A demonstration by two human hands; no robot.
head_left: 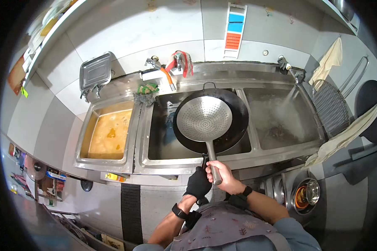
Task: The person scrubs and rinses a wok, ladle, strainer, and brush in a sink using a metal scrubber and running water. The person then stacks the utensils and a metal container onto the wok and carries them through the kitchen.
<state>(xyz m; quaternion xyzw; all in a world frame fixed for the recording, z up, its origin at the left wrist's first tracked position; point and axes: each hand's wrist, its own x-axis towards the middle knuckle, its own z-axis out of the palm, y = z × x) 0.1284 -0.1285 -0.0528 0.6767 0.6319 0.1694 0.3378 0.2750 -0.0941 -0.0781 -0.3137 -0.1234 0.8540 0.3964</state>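
My left hand (198,184), in a black glove, is closed round the handle of a black wok (241,125). The wok is over the middle sink basin, with a small loop handle at its far rim. Bare apart from a wrist strap, my right hand (224,177) grips the metal handle of a large perforated strainer ladle (204,119). The ladle's round bowl lies over the wok and hides much of its inside. Whether the two touch I cannot tell. Both hands are close together in front of the sink's near edge.
The left basin (86,138) holds cloudy orange-brown liquid. At right, a tap (296,76) runs water into a filled basin (255,125) with something dark in it. An orange-tipped faucet (166,77) and a green scrubber (148,88) sit behind. A wire strainer (331,106) hangs at right.
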